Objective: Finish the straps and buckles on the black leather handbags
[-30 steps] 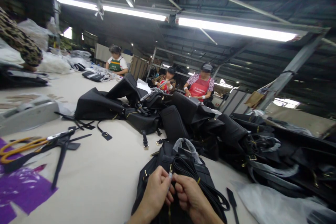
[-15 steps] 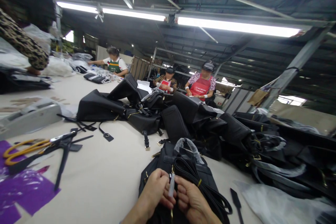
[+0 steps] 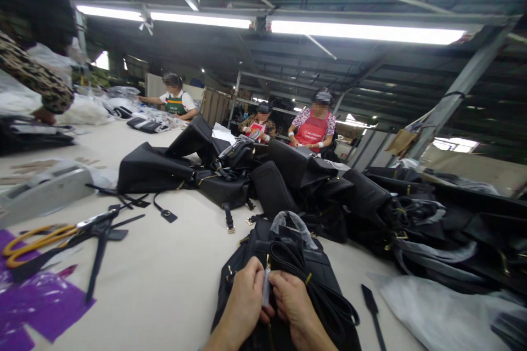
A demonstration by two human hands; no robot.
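**Checker:** State the hand positions.

**Me:** The bag lies toward the near edge of the tabletop. Its pull, in a pale translucent wrap, hangs below the zip, between my hands. My left hand is nearly closed, pinching the pull from the left. My right hand has thumb and forefinger closed on its upper right side, other fingers curled in.

**Checker:** List possible faults.

**Me:** Fault one: the wrap may tear or bunch. Probable cause: my two pinches drawing in opposite directions. Fault two: the coiled strap may slide over the pull. Probable cause: a tilt of the bag or a nudge from my right hand.

**Checker:** Record differences from one second ago.

**Me:** More of the pull shows; in the earlier view my left hand covers most of it. The bag keeps its place. Beyond, the co-worker in the green apron now has an arm stretched sideways.
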